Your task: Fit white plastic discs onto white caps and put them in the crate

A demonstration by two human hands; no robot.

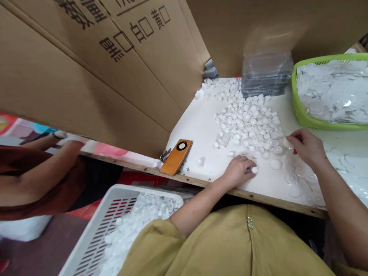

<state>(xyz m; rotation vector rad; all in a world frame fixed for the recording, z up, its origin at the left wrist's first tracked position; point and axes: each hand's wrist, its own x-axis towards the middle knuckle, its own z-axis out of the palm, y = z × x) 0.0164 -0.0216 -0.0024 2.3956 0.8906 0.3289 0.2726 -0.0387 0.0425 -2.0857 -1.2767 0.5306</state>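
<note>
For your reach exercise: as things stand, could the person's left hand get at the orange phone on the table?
Probably yes. The left hand rests on the table pinching a small white cap, and the bare surface between it and the orange phone holds only a stray cap or two.

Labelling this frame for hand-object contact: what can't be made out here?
Head view only:
- Left hand: fingers curl over a small white plastic cap; the grip itself is hidden.
- Right hand: a round white piece sits at the fingertips; held or only touched, unclear.
- Green plastic basket: cut off by the right edge.
- White slatted plastic crate: cut off by the bottom edge, partly behind the mustard sleeve.
- Stack of clear plastic trays: blurred, count unreadable.
</note>
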